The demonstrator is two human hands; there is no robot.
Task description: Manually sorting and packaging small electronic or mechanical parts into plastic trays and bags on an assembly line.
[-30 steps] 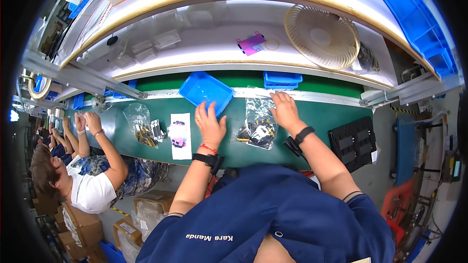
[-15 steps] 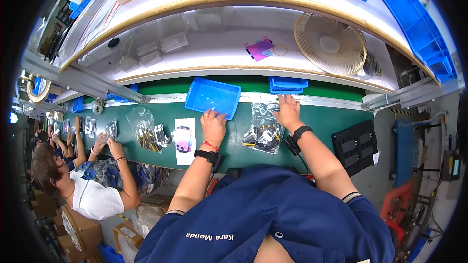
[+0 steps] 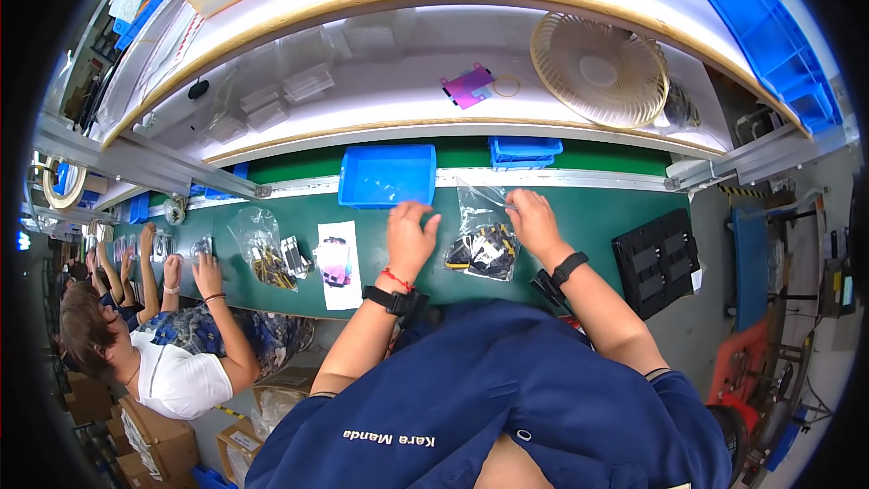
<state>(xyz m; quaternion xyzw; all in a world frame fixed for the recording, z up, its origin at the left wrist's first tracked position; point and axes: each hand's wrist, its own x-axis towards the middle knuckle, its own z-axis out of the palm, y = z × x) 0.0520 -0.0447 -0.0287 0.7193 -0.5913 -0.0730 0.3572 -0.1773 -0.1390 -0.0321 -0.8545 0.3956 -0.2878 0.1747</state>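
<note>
Just in front of a shallow blue tray [image 3: 387, 177] is my left hand [image 3: 412, 240], holding nothing, its thumb apart from the fingers. A clear plastic bag [image 3: 484, 240] lies on the green table to the right of that hand. Small black and yellow parts fill the bag's lower half. My right hand [image 3: 536, 222] pinches the upper right edge of the bag between thumb and fingers. Left of my left hand lies a white sheet [image 3: 328, 299] with a pink and purple film piece [image 3: 336, 261] on it.
A second clear bag of parts [image 3: 267, 258] lies farther left, where a co-worker [image 3: 181, 353] handles items. A small blue bin [image 3: 523, 152] stands behind my right hand. A black tray [image 3: 656, 263] is at the right. Overhead, a shelf holds a round woven basket [image 3: 597, 68].
My left hand has come away from the blue tray, which now sits straighter against the back rail. My right hand has drawn slightly closer and grips the bag's edge, lifting its top.
</note>
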